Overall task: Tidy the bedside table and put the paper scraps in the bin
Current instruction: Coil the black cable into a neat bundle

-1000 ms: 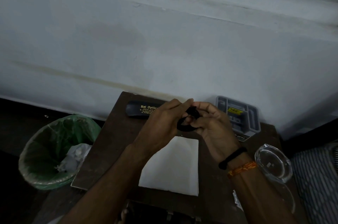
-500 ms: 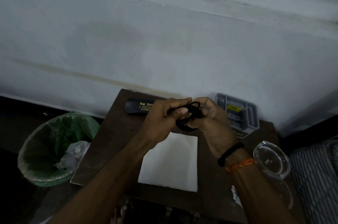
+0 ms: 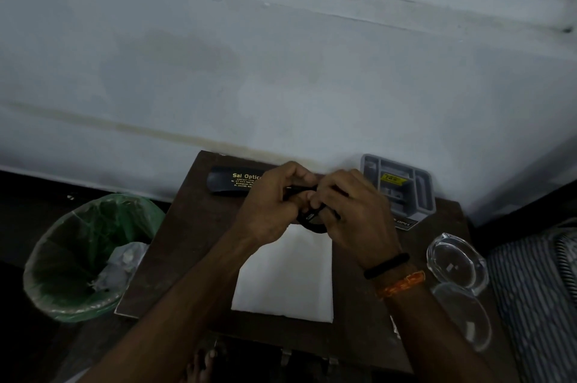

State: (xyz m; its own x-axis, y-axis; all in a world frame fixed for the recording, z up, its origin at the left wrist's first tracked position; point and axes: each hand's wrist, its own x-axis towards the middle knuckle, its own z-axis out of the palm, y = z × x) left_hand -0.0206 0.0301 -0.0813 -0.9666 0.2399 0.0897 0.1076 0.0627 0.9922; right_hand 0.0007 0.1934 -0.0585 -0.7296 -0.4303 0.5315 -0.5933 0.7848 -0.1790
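Drawn closer together since a second ago: left hand and right hand, both pinching folded black spectacles above white paper on surface. Best folded flat, then cased in spectacle case; scraps already in bin.

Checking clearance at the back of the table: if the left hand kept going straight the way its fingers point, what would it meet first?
Likely the right hand: the left hand points rightward at it, both gripping the black glasses. Depth is unclear.
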